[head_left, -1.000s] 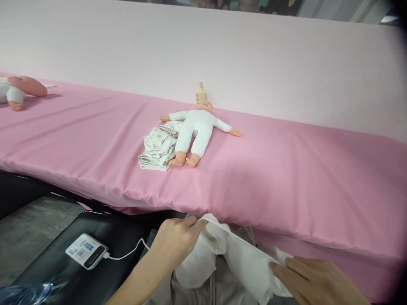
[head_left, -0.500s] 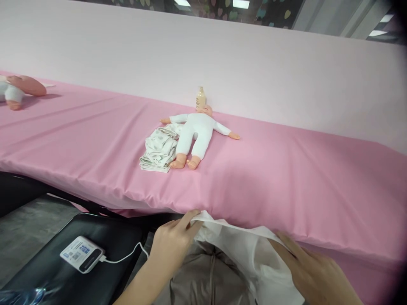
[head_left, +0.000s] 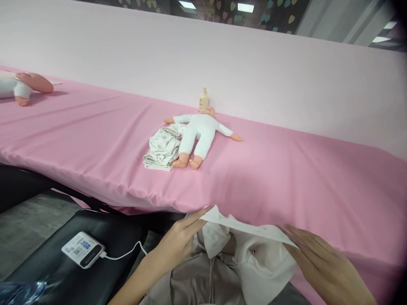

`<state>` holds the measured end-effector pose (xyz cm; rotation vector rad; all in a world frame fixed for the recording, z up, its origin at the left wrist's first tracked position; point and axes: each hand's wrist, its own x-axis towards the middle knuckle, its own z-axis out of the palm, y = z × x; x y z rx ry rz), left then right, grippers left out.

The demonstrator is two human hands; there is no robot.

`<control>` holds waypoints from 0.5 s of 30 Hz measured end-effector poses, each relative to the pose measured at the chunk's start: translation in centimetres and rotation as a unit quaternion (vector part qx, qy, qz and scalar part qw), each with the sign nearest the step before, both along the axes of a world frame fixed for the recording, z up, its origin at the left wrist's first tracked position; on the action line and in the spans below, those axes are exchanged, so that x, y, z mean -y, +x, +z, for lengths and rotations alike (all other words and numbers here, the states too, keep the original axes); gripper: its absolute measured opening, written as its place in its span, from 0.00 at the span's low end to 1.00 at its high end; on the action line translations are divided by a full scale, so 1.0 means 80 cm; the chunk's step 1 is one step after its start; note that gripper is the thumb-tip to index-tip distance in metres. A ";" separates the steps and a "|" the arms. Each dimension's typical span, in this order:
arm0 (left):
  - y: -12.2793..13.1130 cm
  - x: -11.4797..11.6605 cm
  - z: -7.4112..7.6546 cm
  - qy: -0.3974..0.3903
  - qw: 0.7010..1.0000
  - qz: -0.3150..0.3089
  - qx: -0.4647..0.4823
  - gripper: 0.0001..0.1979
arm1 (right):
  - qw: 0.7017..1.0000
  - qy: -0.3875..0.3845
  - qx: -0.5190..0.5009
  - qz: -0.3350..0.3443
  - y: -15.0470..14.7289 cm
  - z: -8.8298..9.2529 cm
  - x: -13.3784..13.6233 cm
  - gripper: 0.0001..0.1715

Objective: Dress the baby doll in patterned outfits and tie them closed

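Between my two hands a thin white cloth garment [head_left: 267, 262] is stretched along its straight upper edge, above my lap. Its lower part hangs in loose folds, and its exact kind is unclear. My left hand [head_left: 181, 235] grips one end of that edge between thumb and fingers. At the other end, my right hand [head_left: 324, 258] has its fingers pressed together on the cloth. Past the garment, a baby doll [head_left: 199, 129] in a white suit lies on its back on the pink-covered table [head_left: 270, 178], arms spread. A stack of folded printed cloths [head_left: 162, 148] lies beside it.
A pump bottle [head_left: 204, 100] stands behind the doll's head, against the white partition [head_left: 143, 59]. Another doll [head_left: 22, 87] lies at the far left. On a black chair [head_left: 104, 279] rest a white device [head_left: 83, 249] with a cable and a clear plastic item [head_left: 22, 292].
Both hands have shifted slightly right with the garment, and its upper edge is pulled straighter and flatter. More of its hanging folds now show. The view has moved a little.
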<state>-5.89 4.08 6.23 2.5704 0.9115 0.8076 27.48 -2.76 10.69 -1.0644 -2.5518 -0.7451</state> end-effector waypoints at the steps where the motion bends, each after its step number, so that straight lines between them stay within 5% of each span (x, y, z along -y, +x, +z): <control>1: 0.002 -0.006 -0.005 0.053 0.999 0.000 0.001 0.26 | 1.000 -0.007 0.004 0.002 0.003 -0.001 -0.002 0.18; 4: 0.007 -0.014 -0.017 0.188 0.982 0.024 -0.020 0.16 | 0.998 -0.056 0.019 0.021 0.006 -0.003 -0.007 0.18; 8: -0.006 -0.013 -0.015 0.228 0.971 0.022 -0.063 0.11 | 0.985 -0.170 0.013 0.002 0.004 -0.006 -0.001 0.30; 11: -0.023 -0.009 0.005 0.130 0.989 -0.002 -0.067 0.11 | 0.971 -0.239 -0.008 -0.015 -0.003 0.002 0.004 0.34; 15: -0.027 -0.004 0.032 -0.133 0.986 -0.046 0.091 0.21 | 0.950 -0.278 -0.137 0.035 -0.022 0.020 0.007 0.11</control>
